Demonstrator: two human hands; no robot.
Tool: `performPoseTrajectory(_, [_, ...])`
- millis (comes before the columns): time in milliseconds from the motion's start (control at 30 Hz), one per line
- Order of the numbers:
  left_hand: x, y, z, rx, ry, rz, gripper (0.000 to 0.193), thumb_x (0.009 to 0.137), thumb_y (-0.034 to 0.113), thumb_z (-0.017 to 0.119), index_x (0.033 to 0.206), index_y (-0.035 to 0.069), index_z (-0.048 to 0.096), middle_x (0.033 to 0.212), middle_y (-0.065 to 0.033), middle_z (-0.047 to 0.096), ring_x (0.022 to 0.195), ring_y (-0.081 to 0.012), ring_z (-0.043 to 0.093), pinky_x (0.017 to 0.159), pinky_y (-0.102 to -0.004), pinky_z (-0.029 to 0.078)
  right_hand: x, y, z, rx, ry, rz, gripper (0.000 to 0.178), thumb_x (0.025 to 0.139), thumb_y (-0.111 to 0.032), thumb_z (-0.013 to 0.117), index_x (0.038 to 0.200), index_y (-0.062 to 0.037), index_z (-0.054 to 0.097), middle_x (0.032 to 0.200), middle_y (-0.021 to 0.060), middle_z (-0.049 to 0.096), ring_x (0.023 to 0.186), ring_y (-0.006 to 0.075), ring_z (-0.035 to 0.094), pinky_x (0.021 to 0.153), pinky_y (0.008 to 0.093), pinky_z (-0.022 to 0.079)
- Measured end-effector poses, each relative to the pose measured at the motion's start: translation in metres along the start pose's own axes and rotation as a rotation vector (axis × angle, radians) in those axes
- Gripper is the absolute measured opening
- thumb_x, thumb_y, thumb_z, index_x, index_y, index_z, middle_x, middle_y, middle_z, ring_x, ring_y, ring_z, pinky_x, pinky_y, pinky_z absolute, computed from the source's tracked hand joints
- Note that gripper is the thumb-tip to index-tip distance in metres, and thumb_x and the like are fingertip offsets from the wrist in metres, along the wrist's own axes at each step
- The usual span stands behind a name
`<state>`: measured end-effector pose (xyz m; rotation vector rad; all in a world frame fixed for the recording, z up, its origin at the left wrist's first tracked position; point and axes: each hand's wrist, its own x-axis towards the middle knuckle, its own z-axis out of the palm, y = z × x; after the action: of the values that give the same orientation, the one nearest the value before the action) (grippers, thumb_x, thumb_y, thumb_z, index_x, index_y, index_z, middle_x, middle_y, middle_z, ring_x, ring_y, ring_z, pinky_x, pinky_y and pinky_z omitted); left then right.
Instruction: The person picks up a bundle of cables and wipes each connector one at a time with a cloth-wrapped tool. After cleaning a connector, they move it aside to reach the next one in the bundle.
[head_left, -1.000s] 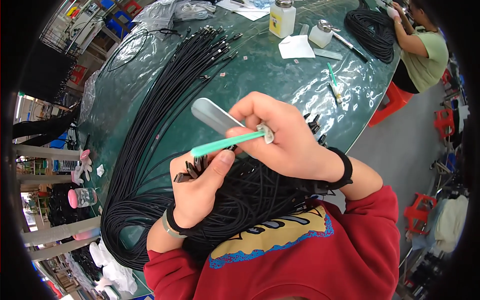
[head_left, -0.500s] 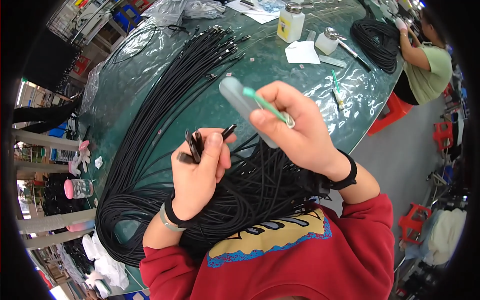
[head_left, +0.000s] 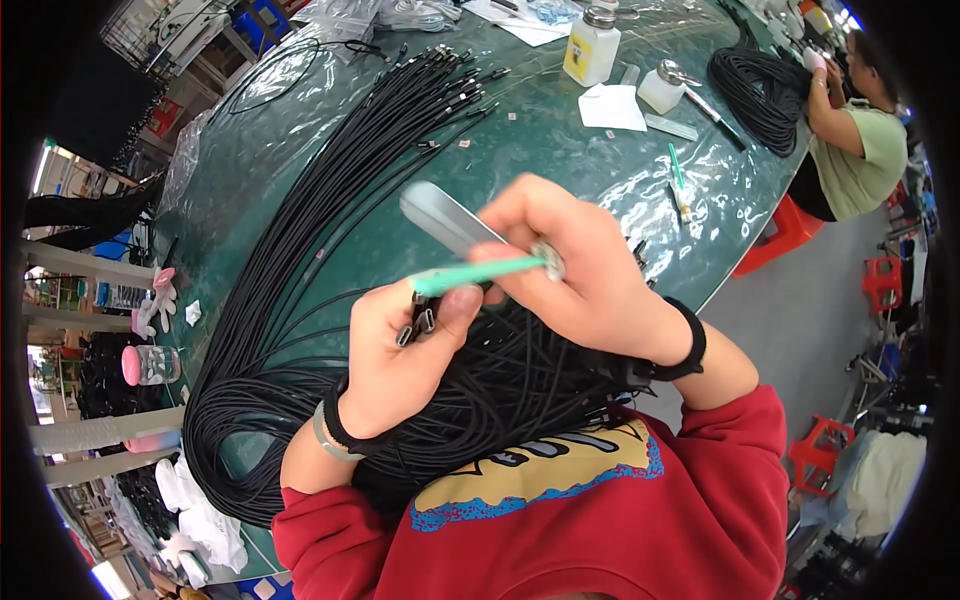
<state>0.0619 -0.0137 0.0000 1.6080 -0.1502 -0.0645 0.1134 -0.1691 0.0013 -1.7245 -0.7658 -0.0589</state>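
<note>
My left hand [head_left: 388, 362] is closed round several black cable ends [head_left: 421, 322], their metal plug openings pointing up. Just to the right, my right hand [head_left: 585, 275] grips a thin green stick [head_left: 478, 271] and a grey see-through flat strip [head_left: 438, 218] with a rounded end. The stick slants across to my left fingers and its tip seems to meet the plugs; blur hides whether it touches. Under both hands lies a tangle of black cables [head_left: 500, 400]. Their bundle [head_left: 290, 235] curves up the left side, with loose plugs [head_left: 455, 80] at its far end.
On the green table [head_left: 550, 140] stand two white bottles [head_left: 591, 48] [head_left: 662, 88], near a white paper [head_left: 612, 107]. Another green stick [head_left: 677, 170] lies at right. A coiled black cable [head_left: 757, 95] sits beside a co-worker [head_left: 860, 140]. At left is a pink-lidded jar [head_left: 152, 365].
My right hand has come down and left, swinging the green stick from above onto the cable plugs. My left hand has turned the plugs more upright and closer together.
</note>
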Motion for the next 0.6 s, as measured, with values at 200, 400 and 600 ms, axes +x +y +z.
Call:
performPoseTrajectory(200, [0.002,-0.001,-0.004,-0.101,-0.018,-0.114,0.023,0.086,0.017,0.050,0.085,-0.004,0.059,0.051,0.0055,0.042,0.044,-0.0012,0.033,0.040,-0.0170,0.024,0.014,-0.004,0.002,0.108,0.115,0.088,0.011,0.081,-0.007,0.055,0.086,-0.0005,0.050,0.060,0.0007,0.052,0.056,0.0047,0.048,0.050,0.0189,0.037])
performPoseTrajectory(400, [0.003,0.002,-0.003,-0.134,0.014,-0.102,0.023,0.086,0.017,0.050,0.085,-0.004,0.059,0.050,0.0058,0.041,0.043,-0.0005,0.031,0.039,-0.0169,0.023,0.007,-0.004,0.002,0.042,0.090,0.048,0.011,0.081,-0.007,0.055,0.087,-0.0001,0.050,0.064,0.0020,0.053,0.058,0.0054,0.051,0.052,0.0188,0.038])
performPoseTrajectory(600, [0.002,0.000,-0.006,-0.172,0.032,-0.147,0.022,0.086,0.016,0.050,0.085,-0.004,0.059,0.050,0.0057,0.040,0.043,-0.0005,0.030,0.039,-0.0170,0.022,0.009,0.002,-0.001,-0.014,0.161,-0.111,0.011,0.081,-0.007,0.055,0.088,-0.0001,0.050,0.065,0.0031,0.053,0.058,0.0066,0.051,0.053,0.0205,0.040])
